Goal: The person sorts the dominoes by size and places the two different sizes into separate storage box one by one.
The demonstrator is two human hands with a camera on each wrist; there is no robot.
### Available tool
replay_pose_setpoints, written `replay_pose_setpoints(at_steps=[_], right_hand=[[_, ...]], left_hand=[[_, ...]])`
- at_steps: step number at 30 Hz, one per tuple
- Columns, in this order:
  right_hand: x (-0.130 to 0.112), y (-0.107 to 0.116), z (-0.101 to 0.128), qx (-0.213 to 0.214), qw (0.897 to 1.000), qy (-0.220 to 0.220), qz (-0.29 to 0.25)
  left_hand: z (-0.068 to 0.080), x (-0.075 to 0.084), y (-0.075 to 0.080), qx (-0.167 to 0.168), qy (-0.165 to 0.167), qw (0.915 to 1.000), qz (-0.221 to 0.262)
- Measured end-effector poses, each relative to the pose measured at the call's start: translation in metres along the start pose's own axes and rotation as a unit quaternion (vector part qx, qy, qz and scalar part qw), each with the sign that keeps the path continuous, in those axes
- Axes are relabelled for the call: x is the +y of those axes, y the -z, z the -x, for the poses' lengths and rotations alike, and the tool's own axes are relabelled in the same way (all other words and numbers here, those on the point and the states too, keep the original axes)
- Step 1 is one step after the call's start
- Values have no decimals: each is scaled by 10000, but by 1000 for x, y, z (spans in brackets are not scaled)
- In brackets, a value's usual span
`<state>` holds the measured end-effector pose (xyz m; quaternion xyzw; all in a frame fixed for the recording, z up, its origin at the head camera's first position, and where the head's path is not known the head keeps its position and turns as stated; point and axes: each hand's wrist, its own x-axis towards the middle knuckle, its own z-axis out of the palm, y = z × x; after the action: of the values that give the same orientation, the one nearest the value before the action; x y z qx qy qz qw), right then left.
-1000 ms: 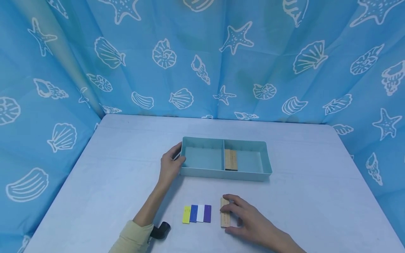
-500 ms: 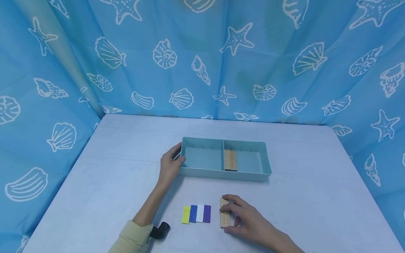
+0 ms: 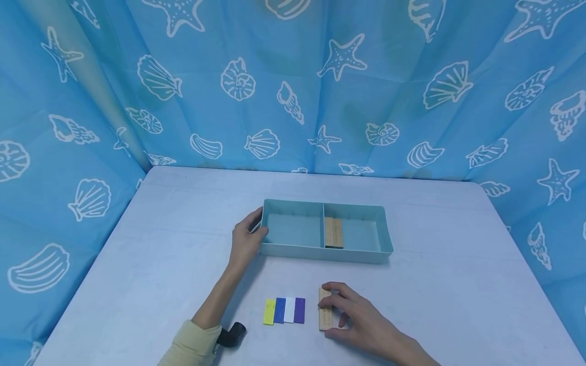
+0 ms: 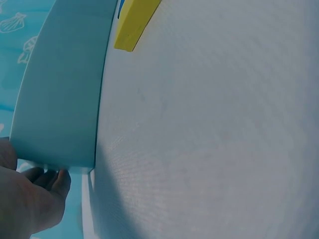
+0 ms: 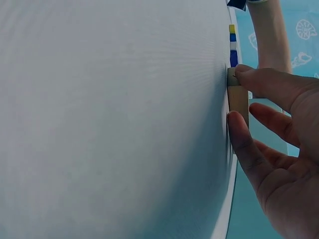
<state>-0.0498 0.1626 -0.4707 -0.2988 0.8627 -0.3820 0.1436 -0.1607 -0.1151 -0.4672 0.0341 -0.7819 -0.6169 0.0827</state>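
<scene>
Right hand sits near the front edge of the tabletop, its thumb and forefinger curled onto the two ends of a wooden block that lies flat there. The right wrist view confirms the pinch on the wooden block — fingertip on one end, thumb on the other, remaining fingers loose and clear of it. The block does not appear to be off the surface.

Left hand grips the left end wall of the teal tray, thumb over the rim and fingers round the outside, as the left wrist view also indicates. The tray stands at mid-table with two compartments; the right one holds another wooden piece against the divider, and the left one shows nothing in it.

A row of four coloured tiles — yellow, blue, white, purple — lies just left of the gripped block, not touching it.

Judgement: the step in hand is securing the block for a lift. The block is thin and flat, so the grip should close firmly on its ends before it rises. It should be lifted straight up to avoid disturbing the tiles beside it. The left hand's hold should keep the tray from sliding.
</scene>
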Motion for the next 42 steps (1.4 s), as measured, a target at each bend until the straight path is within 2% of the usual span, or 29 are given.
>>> replay_pose_setpoints(at_steps=[7, 13, 19, 24, 28, 33, 37, 42], right_hand=[[-1, 5, 2, 84, 9999, 1, -63], [2, 17, 8, 501, 9977, 441, -83], [-3, 46, 12, 587, 9974, 425, -30], [-11, 76, 11, 649, 9961, 432, 402], [-18, 99, 2, 749, 9929, 400, 837], [-22, 122, -17, 852, 9879, 620, 1137], [-22, 133, -35, 819, 9874, 697, 1164], [-11, 137, -58, 696, 9889, 430, 1238]], left_hand=[[1, 0, 0, 5, 18, 10000, -52], [2, 1, 1, 11, 27, 10000, -27], [3, 0, 1, 5, 42, 10000, -8], [2, 1, 3, 24, 22, 10000, -19], [2, 1, 3, 57, 26, 10000, -46], [2, 0, 2, 20, 103, 9999, -87], [1, 1, 1, 31, 112, 9999, -117], [0, -1, -1, 43, 67, 9999, -140]])
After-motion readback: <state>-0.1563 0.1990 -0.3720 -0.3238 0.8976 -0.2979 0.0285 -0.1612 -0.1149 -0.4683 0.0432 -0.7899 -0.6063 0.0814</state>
